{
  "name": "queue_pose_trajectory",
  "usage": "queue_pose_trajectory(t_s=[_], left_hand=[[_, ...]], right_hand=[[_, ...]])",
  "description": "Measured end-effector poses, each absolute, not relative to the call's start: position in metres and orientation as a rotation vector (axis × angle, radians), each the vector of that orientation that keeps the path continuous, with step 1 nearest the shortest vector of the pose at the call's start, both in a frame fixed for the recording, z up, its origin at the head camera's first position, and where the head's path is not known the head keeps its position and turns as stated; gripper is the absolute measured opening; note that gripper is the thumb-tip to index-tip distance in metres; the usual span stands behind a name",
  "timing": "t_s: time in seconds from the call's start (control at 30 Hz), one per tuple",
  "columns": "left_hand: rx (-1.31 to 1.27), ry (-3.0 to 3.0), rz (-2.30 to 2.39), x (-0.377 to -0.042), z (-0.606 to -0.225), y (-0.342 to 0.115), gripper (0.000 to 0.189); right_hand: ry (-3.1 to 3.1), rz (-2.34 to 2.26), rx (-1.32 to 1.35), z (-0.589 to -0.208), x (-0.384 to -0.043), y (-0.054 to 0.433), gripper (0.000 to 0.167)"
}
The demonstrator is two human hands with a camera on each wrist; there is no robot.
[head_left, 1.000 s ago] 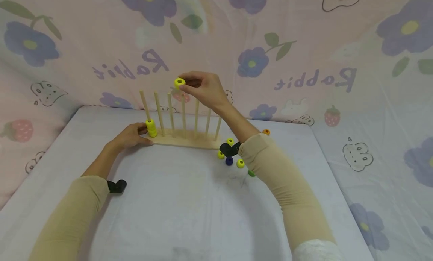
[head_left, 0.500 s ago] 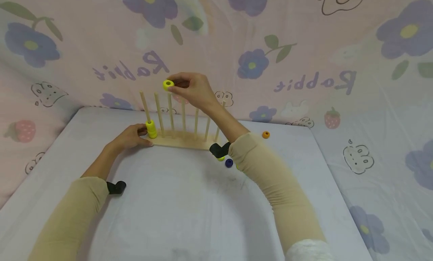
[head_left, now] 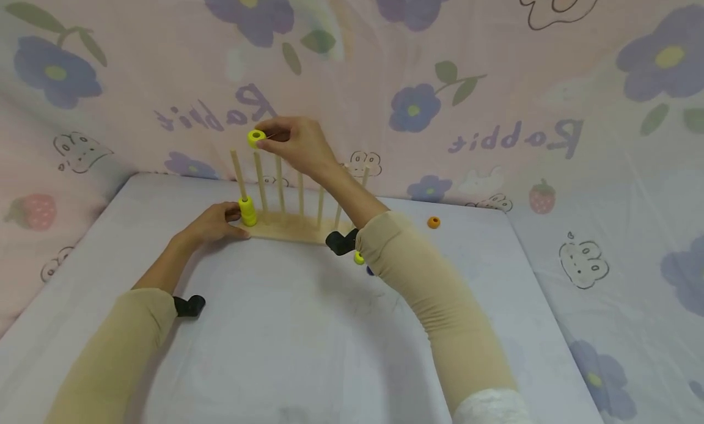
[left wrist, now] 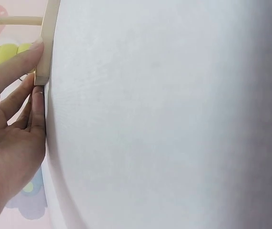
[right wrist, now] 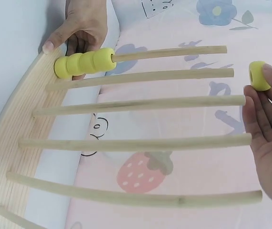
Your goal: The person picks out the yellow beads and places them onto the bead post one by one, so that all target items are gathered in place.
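Observation:
My right hand [head_left: 302,144] pinches a yellow bead [head_left: 255,138] between thumb and fingers, above the pegs near the left end of a wooden peg rack [head_left: 291,230]. In the right wrist view this bead [right wrist: 257,76] is apart from the peg tips, its hole facing them. Several yellow beads [head_left: 248,211] are stacked on the leftmost peg; the other pegs in that view are bare. My left hand [head_left: 213,223] grips the rack's left end, its thumb on the base [left wrist: 49,43] in the left wrist view.
An orange bead [head_left: 434,222] lies at the back right of the white table [head_left: 264,332]. Beside the right forearm show a yellow bead [head_left: 359,258] and a partly hidden dark blue bead [head_left: 371,270]. Patterned cloth [head_left: 341,57] hangs behind the rack.
My right hand has moved left with the yellow bead, from above the middle pegs to near the left pegs. Its forearm now covers some loose beads. The left hand keeps its place.

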State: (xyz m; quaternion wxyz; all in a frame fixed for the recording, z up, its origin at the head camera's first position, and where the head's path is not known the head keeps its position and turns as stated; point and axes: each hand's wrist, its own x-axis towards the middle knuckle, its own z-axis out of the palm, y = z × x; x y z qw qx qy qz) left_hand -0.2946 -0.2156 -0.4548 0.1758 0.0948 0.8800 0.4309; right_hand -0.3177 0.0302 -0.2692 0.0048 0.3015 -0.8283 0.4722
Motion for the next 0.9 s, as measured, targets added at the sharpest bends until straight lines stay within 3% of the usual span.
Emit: queue_pose_trajectory(t_s=[0.9], left_hand=[[0.261,2.504,1.194,-0.297,-0.457,-0.218,0.089]], right_hand=[[-2.735,1.343,1.029,-0.267,-0.323,-0.003,0.033]])
